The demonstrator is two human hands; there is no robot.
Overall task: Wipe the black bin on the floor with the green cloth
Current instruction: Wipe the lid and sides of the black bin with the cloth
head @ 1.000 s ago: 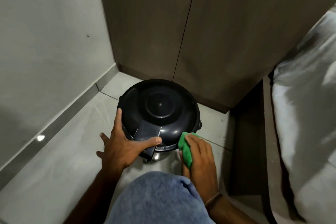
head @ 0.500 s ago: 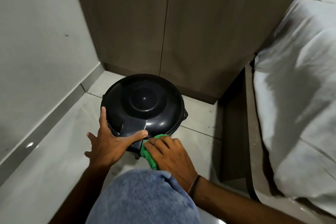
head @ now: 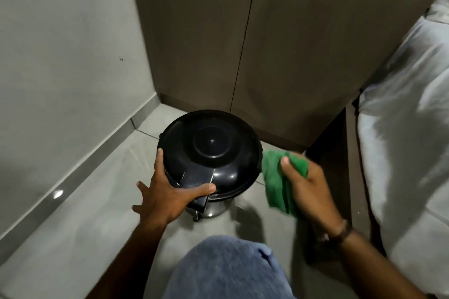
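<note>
A round black bin [head: 213, 148] with a domed lid stands on the grey floor in the corner, seen from above. My left hand [head: 167, 194] grips the lid's near-left rim, thumb across the hinge flap and fingers spread down the side. My right hand [head: 303, 187] holds the crumpled green cloth [head: 277, 179] just right of the bin, off its surface, with the cloth hanging from the fingers. The bin's lower metal body shows only as a sliver under the lid.
Brown wardrobe doors [head: 243, 43] rise right behind the bin and a grey wall [head: 60, 56] with a skirting runs along the left. A bed with white bedding [head: 408, 128] crowds the right side. My blue-clad knee [head: 226, 269] is at the bottom.
My right hand with the green cloth has left the bin's front lower side and swung out to the right of the bin. My left hand has kept its hold on the lid.
</note>
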